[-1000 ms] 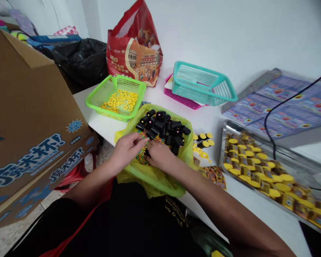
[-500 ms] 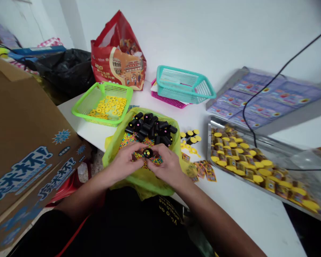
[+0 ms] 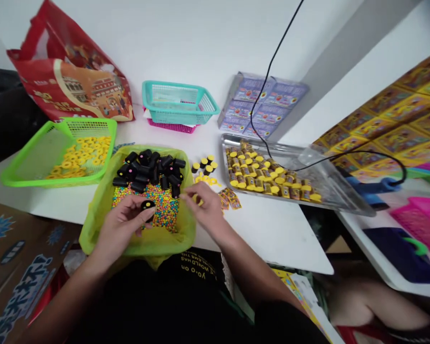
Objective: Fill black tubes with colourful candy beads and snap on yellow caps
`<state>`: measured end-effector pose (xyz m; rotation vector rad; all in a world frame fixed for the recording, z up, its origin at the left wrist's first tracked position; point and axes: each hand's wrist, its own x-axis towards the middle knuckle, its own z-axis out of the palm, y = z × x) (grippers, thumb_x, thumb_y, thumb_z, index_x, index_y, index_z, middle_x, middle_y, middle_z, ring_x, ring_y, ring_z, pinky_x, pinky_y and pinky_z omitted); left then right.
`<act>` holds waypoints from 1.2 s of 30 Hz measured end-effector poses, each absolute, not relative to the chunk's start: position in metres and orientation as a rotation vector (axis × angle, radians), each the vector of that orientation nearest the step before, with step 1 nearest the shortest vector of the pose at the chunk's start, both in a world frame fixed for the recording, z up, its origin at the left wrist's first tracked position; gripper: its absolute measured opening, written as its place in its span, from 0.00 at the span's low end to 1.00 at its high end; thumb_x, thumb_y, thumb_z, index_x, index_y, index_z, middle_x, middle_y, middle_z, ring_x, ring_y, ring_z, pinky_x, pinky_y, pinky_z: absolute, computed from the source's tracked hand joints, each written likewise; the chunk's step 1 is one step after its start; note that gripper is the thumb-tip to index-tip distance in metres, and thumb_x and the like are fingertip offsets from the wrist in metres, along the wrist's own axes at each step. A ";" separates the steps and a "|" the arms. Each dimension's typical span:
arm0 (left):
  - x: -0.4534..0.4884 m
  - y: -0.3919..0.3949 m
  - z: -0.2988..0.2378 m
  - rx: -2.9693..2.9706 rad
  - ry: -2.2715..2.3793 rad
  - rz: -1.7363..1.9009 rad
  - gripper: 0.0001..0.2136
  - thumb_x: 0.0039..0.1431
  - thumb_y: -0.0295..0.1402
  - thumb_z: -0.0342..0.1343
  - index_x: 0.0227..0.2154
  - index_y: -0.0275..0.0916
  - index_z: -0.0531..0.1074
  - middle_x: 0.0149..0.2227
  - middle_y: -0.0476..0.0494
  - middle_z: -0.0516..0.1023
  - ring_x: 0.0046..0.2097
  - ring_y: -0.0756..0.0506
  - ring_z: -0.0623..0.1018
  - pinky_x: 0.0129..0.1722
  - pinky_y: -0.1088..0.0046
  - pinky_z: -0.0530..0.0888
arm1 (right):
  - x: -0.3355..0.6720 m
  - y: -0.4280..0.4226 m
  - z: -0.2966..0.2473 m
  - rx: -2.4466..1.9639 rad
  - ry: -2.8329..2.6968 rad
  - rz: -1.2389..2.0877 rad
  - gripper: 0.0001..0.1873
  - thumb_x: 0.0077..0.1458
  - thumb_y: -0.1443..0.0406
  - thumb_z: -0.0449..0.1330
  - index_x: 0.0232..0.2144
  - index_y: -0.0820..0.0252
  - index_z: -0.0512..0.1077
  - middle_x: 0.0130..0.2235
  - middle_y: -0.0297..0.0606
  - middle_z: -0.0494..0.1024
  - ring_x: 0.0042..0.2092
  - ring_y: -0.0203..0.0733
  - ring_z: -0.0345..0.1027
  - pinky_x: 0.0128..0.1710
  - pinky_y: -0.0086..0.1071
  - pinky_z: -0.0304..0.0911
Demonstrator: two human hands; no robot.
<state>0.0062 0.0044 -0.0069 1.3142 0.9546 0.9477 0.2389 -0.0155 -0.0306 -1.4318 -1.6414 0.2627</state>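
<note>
My left hand is over the bag, its fingers shut on a small black tube with a yellow dot on its end. My right hand is apart from it, fingers loosely spread above the bag's right rim, holding nothing I can see. Below them, a yellow-green plastic bag holds many multicoloured candy beads with a pile of black tubes on top. Just right of the bag stand several yellow-capped black tubes.
A lime basket holds yellow rings. Behind stand a teal basket on a pink one, and a red printed bag. A metal tray holds yellow-topped packets. A black cable crosses the wall. Another person's bare limb shows lower right.
My view has swung right and the table looks further off. My hands have moved apart: the left keeps the black tube, and the right has come off it toward the bag's right side.
</note>
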 end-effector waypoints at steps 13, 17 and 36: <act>0.013 0.002 -0.006 1.432 0.927 1.002 0.15 0.47 0.36 0.71 0.33 0.39 0.72 0.27 0.53 0.72 0.29 0.51 0.72 0.27 0.76 0.72 | 0.300 0.070 -0.064 -2.370 -1.569 0.221 0.17 0.61 0.57 0.60 0.46 0.64 0.75 0.48 0.56 0.79 0.46 0.51 0.75 0.42 0.38 0.66; 0.012 0.001 -0.005 1.427 0.912 0.953 0.13 0.49 0.36 0.69 0.33 0.39 0.72 0.26 0.54 0.70 0.27 0.52 0.70 0.26 0.76 0.70 | 0.296 0.076 -0.058 -2.400 -1.595 0.217 0.11 0.59 0.65 0.60 0.43 0.66 0.75 0.42 0.55 0.81 0.41 0.50 0.76 0.39 0.37 0.66; 0.017 0.000 -0.012 1.304 0.768 0.979 0.18 0.46 0.38 0.73 0.34 0.37 0.72 0.33 0.49 0.76 0.36 0.48 0.75 0.39 0.71 0.69 | 0.205 -0.016 0.003 -1.178 -1.470 1.073 0.09 0.56 0.56 0.62 0.35 0.54 0.72 0.25 0.29 0.73 0.22 0.36 0.67 0.21 0.30 0.59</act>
